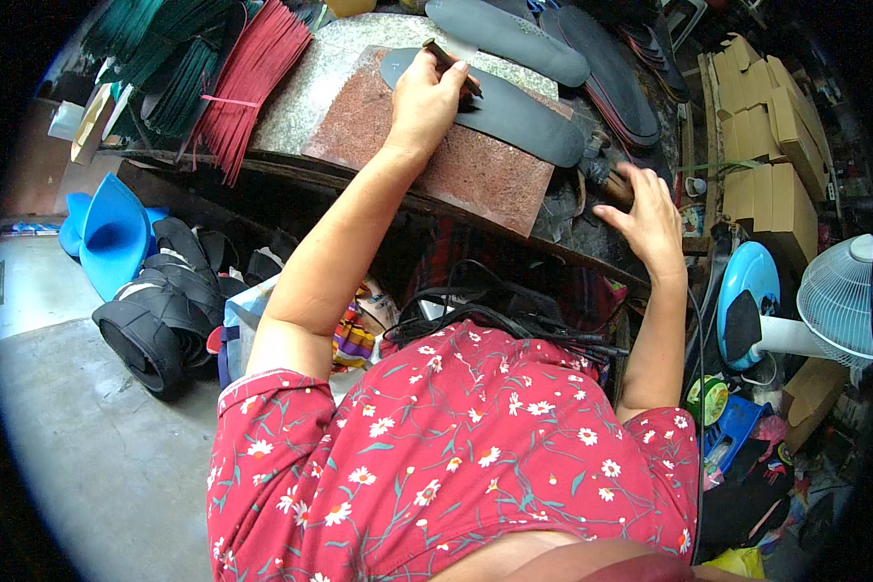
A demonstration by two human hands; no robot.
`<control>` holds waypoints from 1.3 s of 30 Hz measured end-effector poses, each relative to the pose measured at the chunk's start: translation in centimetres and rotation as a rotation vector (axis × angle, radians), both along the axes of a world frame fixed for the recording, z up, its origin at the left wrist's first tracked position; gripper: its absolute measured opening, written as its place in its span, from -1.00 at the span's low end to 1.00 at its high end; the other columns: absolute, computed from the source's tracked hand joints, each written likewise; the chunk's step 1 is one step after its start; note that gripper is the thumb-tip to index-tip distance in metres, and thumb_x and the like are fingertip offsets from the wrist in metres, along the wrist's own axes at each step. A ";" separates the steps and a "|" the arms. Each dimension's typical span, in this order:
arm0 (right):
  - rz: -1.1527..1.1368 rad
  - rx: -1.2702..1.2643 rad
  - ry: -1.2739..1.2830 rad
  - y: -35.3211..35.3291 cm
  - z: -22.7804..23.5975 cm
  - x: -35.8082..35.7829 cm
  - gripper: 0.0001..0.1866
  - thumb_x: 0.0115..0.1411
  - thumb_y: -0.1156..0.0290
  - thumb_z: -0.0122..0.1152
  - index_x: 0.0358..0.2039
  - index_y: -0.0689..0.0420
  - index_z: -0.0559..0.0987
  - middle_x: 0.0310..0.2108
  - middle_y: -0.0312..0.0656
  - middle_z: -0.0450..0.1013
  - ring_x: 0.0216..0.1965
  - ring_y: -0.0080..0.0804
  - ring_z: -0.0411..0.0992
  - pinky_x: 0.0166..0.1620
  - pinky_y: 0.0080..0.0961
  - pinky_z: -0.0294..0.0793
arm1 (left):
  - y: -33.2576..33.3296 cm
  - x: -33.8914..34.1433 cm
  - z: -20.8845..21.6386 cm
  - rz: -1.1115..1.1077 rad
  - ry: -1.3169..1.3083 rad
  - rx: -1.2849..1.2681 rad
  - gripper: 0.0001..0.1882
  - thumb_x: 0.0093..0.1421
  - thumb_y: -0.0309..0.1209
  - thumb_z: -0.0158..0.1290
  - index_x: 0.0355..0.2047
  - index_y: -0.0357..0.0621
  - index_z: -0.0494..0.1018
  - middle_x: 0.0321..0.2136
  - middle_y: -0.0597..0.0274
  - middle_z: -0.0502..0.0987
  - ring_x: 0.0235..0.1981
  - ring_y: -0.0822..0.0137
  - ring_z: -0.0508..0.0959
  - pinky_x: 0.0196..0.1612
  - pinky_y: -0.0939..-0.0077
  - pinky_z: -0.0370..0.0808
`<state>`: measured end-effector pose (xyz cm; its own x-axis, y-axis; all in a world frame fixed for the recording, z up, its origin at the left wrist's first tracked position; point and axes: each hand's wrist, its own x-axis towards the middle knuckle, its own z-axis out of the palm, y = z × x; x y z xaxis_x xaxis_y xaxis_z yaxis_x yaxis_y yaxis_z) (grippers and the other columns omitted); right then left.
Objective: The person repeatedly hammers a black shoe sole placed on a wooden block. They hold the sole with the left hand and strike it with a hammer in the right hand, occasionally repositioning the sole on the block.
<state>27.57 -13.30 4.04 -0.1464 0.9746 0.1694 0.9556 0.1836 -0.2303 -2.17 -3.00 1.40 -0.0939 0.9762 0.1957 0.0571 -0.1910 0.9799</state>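
Note:
My left hand [423,109] is closed around a dark rod-shaped hand tool [438,50], which slants across the near sole. That dark grey shoe sole [524,124] lies on a reddish-brown board [359,126], partly covered by my hand. To the right, my right hand [654,221] has thumb and fingers spread apart beside a tool with a brown wooden handle [615,184] and a dark head. I cannot tell whether the fingers touch that handle. A second dark grey sole [509,41] lies farther back on the pale speckled stone slab [344,44].
Stacked dark soles [606,82] stand at the back right. Bundles of red strips [252,82] and green strips [165,48] lie at the left. Cardboard boxes [786,145] and a fan [834,301] are on the right; black rolled material [155,320] sits on the floor.

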 end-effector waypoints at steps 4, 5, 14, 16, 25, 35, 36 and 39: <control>-0.068 0.163 0.045 -1.6 -2.6 2.5 -0.65 0.08 0.17 0.33 -0.16 0.06 0.59 -0.19 -0.21 0.49 -0.09 -0.16 0.44 -0.08 -0.22 0.41 | 1.0 -0.2 0.7 -0.053 -0.083 -0.085 -0.78 0.31 -0.34 0.04 -0.23 -0.29 0.43 -0.40 0.16 0.62 -0.37 0.41 0.61 -0.31 0.50 0.57; -0.103 0.197 0.079 -1.8 -3.2 3.1 -0.65 0.13 0.17 0.30 -0.13 0.06 0.58 -0.21 -0.22 0.51 -0.14 -0.15 0.46 -0.10 -0.25 0.43 | 1.5 -0.4 0.9 -0.080 -0.098 -0.063 -0.78 0.31 -0.33 0.04 -0.23 -0.29 0.43 -0.37 0.15 0.62 -0.36 0.39 0.62 -0.34 0.47 0.60; -0.174 0.043 0.956 -0.1 -2.2 0.9 -0.59 0.32 0.24 0.17 0.08 0.21 0.49 -0.40 -0.34 0.48 -0.45 -0.68 0.36 -0.37 -0.68 0.39 | 3.4 -1.4 1.1 -0.304 0.068 -0.238 -0.66 0.31 -0.21 0.04 -0.09 -0.25 0.42 -0.17 0.12 0.57 -0.39 0.31 0.64 -0.44 0.56 0.56; -0.101 0.044 0.875 0.4 -1.4 -0.9 -0.58 0.30 0.20 0.20 0.08 0.17 0.50 -0.33 -0.26 0.56 -0.39 -0.59 0.45 -0.29 -0.61 0.45 | 3.2 -0.7 0.9 -0.235 0.010 -0.201 -0.72 0.28 -0.31 0.05 -0.17 -0.31 0.41 -0.36 0.09 0.57 -0.48 0.31 0.63 -0.50 0.53 0.56; -0.117 0.152 0.212 3.2 0.3 -5.9 -0.56 0.28 -0.02 0.07 0.09 -0.11 0.50 -0.15 -0.04 0.56 -0.17 0.07 0.53 -0.13 -0.13 0.51 | 2.7 -0.2 0.8 -0.117 -0.143 -0.137 -0.74 0.30 -0.31 0.07 -0.13 -0.24 0.42 -0.21 0.12 0.57 -0.43 0.33 0.63 -0.44 0.57 0.58; -0.181 0.022 0.224 3.8 0.3 -5.2 -0.54 0.27 -0.06 0.06 0.09 -0.14 0.52 -0.23 0.07 0.57 -0.14 0.11 0.52 -0.10 -0.10 0.49 | 4.0 0.5 -1.4 -0.007 -0.003 0.013 -0.83 0.15 -0.44 0.19 -0.31 -0.32 0.57 -0.49 0.14 0.64 -0.50 0.46 0.64 -0.42 0.59 0.57; -0.188 0.036 0.215 3.9 0.2 -5.3 -0.54 0.27 -0.06 0.06 0.08 -0.14 0.52 -0.23 0.07 0.57 -0.13 0.11 0.52 -0.09 -0.10 0.49 | 3.9 0.5 -1.4 -0.002 -0.012 0.015 -0.83 0.15 -0.44 0.19 -0.31 -0.32 0.57 -0.49 0.14 0.64 -0.50 0.46 0.64 -0.42 0.60 0.57; -0.175 0.017 0.273 4.1 1.2 -5.3 -0.52 0.24 -0.08 0.10 0.09 -0.14 0.53 -0.20 0.06 0.57 -0.16 0.05 0.55 -0.09 -0.17 0.50 | 3.5 0.6 -1.2 0.036 -0.019 -0.026 -0.83 0.15 -0.43 0.18 -0.30 -0.29 0.58 -0.48 0.12 0.65 -0.49 0.43 0.65 -0.38 0.55 0.57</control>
<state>22.31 -9.24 5.21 0.0759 0.9777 0.1956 0.8763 0.0282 -0.4810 -1.60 0.48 0.24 -0.1325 0.9768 0.1680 0.0445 -0.1635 0.9855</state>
